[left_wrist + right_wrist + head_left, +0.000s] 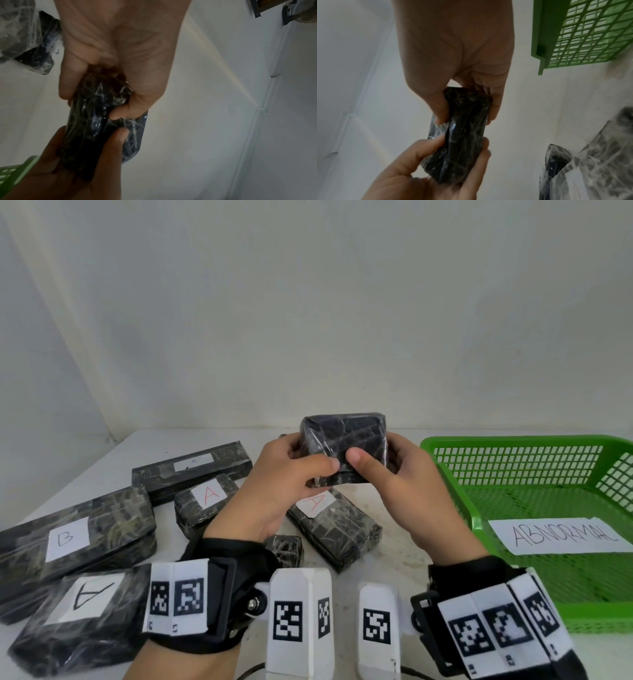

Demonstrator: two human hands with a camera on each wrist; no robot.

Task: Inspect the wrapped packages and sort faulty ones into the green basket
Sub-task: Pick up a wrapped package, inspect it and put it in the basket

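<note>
Wrapped packages lie across the left of a white table [394,553]: a long one labelled B [73,537], three marked A [205,503], with a small unlabelled one [286,549] near the wrists. Above the table's middle, the left hand [274,491] and right hand [407,494] both grip a small black film-wrapped package [344,445], thumbs pressed on its near face, fingers curled behind. At right stands the green basket [445,470], holding a paper sign reading ABNORMAL [561,535].
</note>
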